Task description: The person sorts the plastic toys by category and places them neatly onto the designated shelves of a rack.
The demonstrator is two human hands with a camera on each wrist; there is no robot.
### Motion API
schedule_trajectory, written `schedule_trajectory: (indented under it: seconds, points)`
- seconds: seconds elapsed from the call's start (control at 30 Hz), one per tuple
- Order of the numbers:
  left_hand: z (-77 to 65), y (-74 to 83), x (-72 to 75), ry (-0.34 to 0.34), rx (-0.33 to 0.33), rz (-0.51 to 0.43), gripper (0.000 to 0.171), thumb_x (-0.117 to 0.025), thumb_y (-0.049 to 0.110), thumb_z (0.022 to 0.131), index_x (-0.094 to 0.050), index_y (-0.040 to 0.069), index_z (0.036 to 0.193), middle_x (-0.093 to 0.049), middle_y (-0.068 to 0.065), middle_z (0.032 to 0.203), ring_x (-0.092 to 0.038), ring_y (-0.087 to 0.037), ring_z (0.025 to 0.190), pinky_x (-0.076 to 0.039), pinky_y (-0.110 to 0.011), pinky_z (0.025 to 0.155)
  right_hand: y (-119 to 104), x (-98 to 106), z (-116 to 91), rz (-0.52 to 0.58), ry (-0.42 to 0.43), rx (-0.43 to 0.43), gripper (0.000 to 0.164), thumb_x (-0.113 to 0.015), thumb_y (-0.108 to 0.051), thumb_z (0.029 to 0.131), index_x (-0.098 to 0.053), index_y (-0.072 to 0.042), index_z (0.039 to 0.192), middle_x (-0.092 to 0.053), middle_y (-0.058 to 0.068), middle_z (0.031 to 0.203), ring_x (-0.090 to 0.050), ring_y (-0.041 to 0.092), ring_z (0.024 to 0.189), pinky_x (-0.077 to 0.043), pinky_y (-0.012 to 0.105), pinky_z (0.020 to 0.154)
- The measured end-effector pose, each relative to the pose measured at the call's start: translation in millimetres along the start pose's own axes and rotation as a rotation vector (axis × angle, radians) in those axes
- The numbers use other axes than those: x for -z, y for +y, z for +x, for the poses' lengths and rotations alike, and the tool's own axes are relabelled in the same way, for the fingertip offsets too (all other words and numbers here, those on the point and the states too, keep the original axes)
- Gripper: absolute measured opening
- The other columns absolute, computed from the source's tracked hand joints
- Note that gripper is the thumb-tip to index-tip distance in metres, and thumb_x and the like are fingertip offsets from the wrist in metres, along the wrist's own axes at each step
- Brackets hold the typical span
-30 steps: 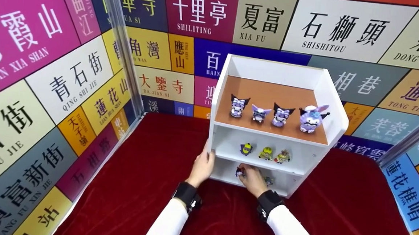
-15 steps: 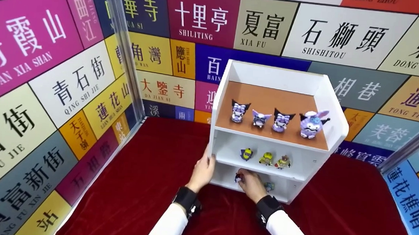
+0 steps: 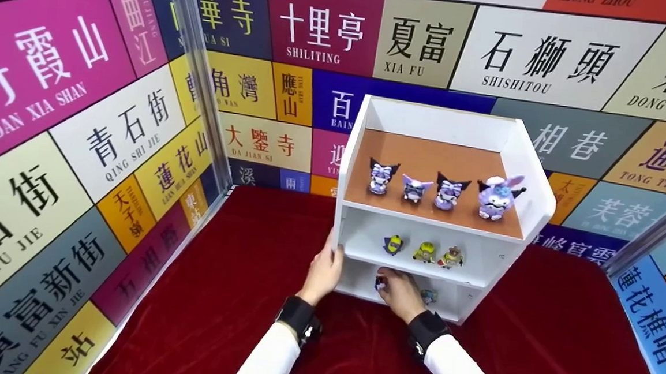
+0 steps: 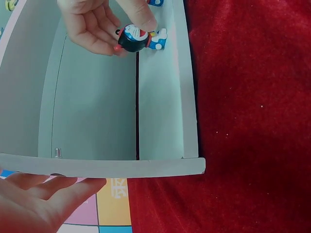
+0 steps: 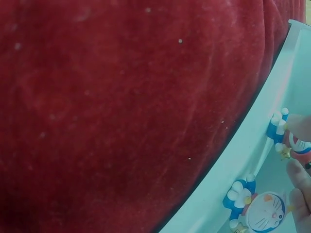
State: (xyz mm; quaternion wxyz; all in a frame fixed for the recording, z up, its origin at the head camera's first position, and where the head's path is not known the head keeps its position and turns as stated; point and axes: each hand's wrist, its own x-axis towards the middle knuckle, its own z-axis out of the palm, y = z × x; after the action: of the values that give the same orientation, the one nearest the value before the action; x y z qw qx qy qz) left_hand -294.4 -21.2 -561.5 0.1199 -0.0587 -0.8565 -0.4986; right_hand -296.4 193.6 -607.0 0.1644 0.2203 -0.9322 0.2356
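Note:
My right hand [image 3: 403, 294] is inside the bottom compartment of a white shelf unit [image 3: 360, 212]. Thumb and fingers pinch a small Doraemon figurine [image 4: 133, 39] with a black and red top, its blue and white feet at the compartment floor near the front edge. Beside it, a second Doraemon figurine [image 5: 265, 211] stands on the same level, partly covered by the hand in the head view. My left hand [image 3: 323, 274] rests along the outer left side of the unit, its fingers [image 4: 73, 194] extended against the panel.
Several purple and black figurines [image 3: 447, 191] stand on the brown top shelf [image 3: 428, 149]. Three yellow figurines [image 3: 425, 251] occupy the middle shelf. The unit stands on red cloth [image 3: 235, 273], with sign-covered walls [image 3: 417, 42] behind and at both sides.
The head view has tilted slightly, so the whole scene sits a little lower. Both hands keep their places; the right hand still holds the figurine in the bottom compartment.

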Motion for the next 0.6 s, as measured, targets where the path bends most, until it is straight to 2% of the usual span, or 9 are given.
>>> schedule_trajectory:
  seconds: [0.07, 0.17, 0.3, 0.37, 0.47, 0.53, 0.6]
  points:
    - [-0.3, 0.3, -0.1, -0.005, -0.002, -0.001, 0.056, -0.041, 0.026, 0.106, -0.028, 0.018, 0.16, -0.062, -0.024, 0.136, -0.066, -0.03, 0.076, -0.057, -0.047, 0.07, -0.9, 1.5, -1.6, 0.002, 0.008, -0.009, 0.036, -0.082, -0.001, 0.072, -0.069, -0.003, 0.106, -0.073, 0.009, 0.088, -0.068, 0.026, 0.079, -0.056, 0.043, 0.076]
    - [-0.6, 1.1, -0.2, -0.011, -0.005, -0.017, 0.056, -0.041, 0.026, 0.106, -0.027, 0.018, 0.16, -0.062, -0.024, 0.136, -0.067, -0.031, 0.077, -0.058, -0.047, 0.071, -2.5, 5.4, -5.0, -0.002, 0.019, -0.025, 0.038, -0.084, -0.004, 0.072, -0.069, -0.004, 0.107, -0.074, 0.009, 0.089, -0.069, 0.027, 0.08, -0.056, 0.043, 0.077]
    - [0.3, 1.5, -1.3, -0.012, -0.002, -0.031, 0.056, -0.04, 0.026, 0.106, -0.027, 0.018, 0.16, -0.054, -0.02, 0.147, -0.069, -0.033, 0.099, -0.058, -0.05, 0.085, -7.2, 14.2, -11.6, 0.02, 0.048, -0.031, 0.041, -0.086, -0.008, 0.072, -0.069, -0.003, 0.109, -0.074, 0.01, 0.09, -0.069, 0.027, 0.081, -0.056, 0.043, 0.077]
    - [1.0, 1.5, -1.7, -0.018, 0.008, -0.034, 0.057, -0.04, 0.026, 0.106, -0.026, 0.019, 0.161, -0.05, -0.019, 0.15, -0.069, -0.033, 0.103, -0.056, -0.051, 0.089, -11.2, 20.2, -15.8, 0.061, 0.075, -0.021, 0.04, -0.085, -0.008, 0.073, -0.069, -0.002, 0.109, -0.074, 0.012, 0.09, -0.069, 0.028, 0.081, -0.056, 0.044, 0.076]
    - [1.2, 1.2, -1.1, -0.025, 0.028, -0.034, 0.057, -0.04, 0.026, 0.106, -0.026, 0.019, 0.161, -0.053, -0.021, 0.147, -0.066, -0.027, 0.08, -0.057, -0.048, 0.079, -18.9, 29.7, -22.7, 0.108, 0.141, 0.018, 0.036, -0.085, -0.008, 0.075, -0.07, -0.001, 0.107, -0.075, 0.012, 0.094, -0.069, 0.029, 0.084, -0.055, 0.046, 0.079]
    - [0.8, 1.3, -0.6, -0.026, 0.028, -0.025, 0.057, -0.04, 0.026, 0.106, -0.026, 0.019, 0.161, -0.054, -0.022, 0.146, -0.06, -0.022, 0.071, -0.057, -0.044, 0.074, -24.1, 35.3, -28.4, 0.126, 0.181, 0.046, 0.032, -0.084, -0.008, 0.076, -0.071, -0.001, 0.105, -0.075, 0.012, 0.096, -0.069, 0.029, 0.087, -0.054, 0.049, 0.085]
    - [-0.2, 1.3, -0.1, -0.03, 0.037, -0.027, 0.057, -0.039, 0.026, 0.106, -0.025, 0.019, 0.161, -0.056, -0.023, 0.144, -0.054, -0.022, 0.063, -0.055, -0.043, 0.068, -29.7, 40.3, -35.6, 0.133, 0.204, 0.057, 0.028, -0.082, -0.008, 0.078, -0.071, -0.003, 0.103, -0.075, 0.01, 0.097, -0.069, 0.028, 0.089, -0.052, 0.053, 0.09]
